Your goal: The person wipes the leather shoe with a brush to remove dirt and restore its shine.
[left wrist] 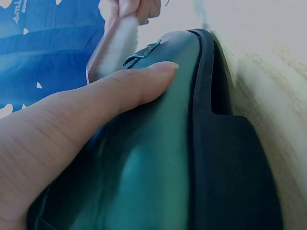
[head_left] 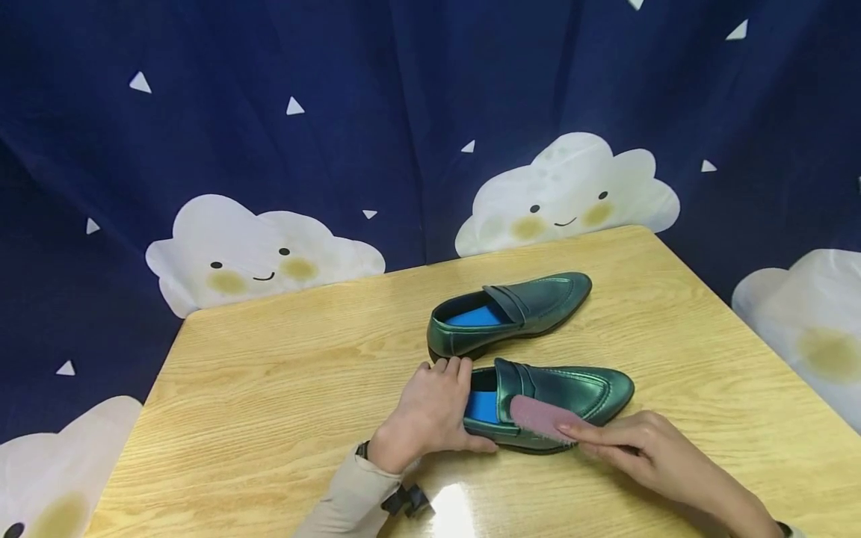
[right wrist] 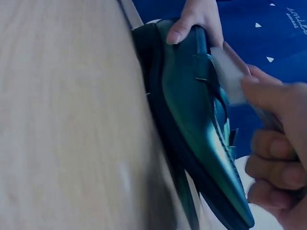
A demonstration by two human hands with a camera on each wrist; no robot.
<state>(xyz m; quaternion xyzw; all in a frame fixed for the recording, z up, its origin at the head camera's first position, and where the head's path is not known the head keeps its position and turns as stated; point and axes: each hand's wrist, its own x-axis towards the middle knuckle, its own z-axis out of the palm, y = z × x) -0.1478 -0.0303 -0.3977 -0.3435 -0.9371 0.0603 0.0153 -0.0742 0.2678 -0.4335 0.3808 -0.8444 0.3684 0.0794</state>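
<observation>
I find the near green loafer [head_left: 595, 388] on the counter [head_left: 269, 388], the left hand [head_left: 433, 407] gripping its heel end, the right hand [head_left: 655, 452] holding a pink brush [head_left: 538, 415] in its fingers, and advise light, even strokes, heel steadied.

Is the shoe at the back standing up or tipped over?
Upright: the back shoe sits sole-down on the table, its opening facing up and showing a blue insole.

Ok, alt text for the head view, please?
A person's left hand grips the heel of a shiny green loafer; the right hand holds a pink oval brush at its side. A matching green loafer sits behind on a pale wooden table, before a navy cloud-print curtain.
</observation>
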